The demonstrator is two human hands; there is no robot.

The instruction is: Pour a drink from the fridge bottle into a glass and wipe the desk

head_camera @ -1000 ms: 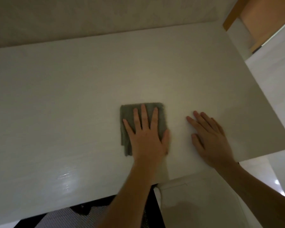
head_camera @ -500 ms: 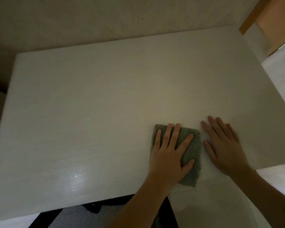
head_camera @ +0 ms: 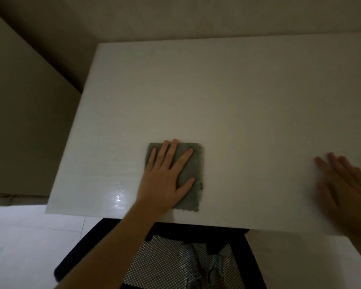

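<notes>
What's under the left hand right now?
The left hand lies flat on a grey cloth, spread on the white desk. The desk surface beneath the cloth is covered and cannot be seen.

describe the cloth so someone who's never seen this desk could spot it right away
Start at the wide white desk that fills the view, then look near its front edge, left of centre. The cloth lies flat there under the left hand. It is a grey-green rectangle with a ragged lower edge, the only dark patch on the pale top.
</notes>
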